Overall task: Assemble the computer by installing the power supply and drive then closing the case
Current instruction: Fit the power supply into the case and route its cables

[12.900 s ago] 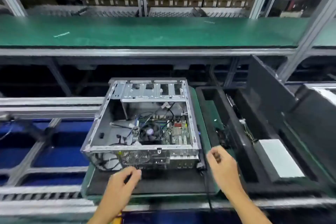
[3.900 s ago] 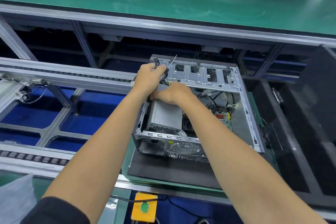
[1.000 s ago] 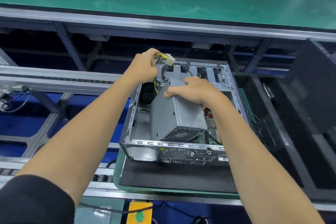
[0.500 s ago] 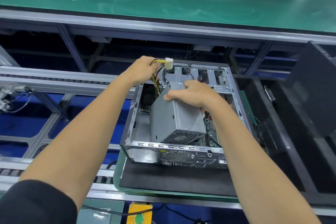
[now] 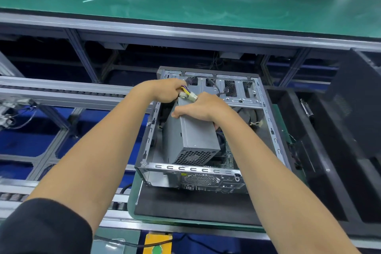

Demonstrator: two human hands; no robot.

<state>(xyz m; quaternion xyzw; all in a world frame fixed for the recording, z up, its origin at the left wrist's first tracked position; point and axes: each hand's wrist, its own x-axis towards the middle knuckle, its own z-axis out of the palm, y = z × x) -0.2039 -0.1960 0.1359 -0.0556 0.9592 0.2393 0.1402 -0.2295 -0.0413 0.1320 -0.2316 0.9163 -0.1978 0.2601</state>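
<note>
An open metal computer case (image 5: 272, 128) lies on a black mat on a green pallet. A grey power supply (image 5: 189, 138) stands tilted inside it, its vented end towards me. My right hand (image 5: 202, 107) grips the far end of the power supply from above. My left hand (image 5: 165, 92) holds the power supply's cable bundle with its white connectors (image 5: 188, 96) just above the far end of the unit. The motherboard (image 5: 228, 159) shows under the unit's right side.
A black side panel (image 5: 358, 99) leans at the right beside a black foam tray (image 5: 329, 163). A green bench top (image 5: 185, 6) runs across the back. Conveyor rails (image 5: 61, 90) lie to the left, and a yellow button box (image 5: 156, 245) sits at the near edge.
My left hand has brought the cable connectors down and closer to my right hand. The power supply has sunk a little deeper into the case.
</note>
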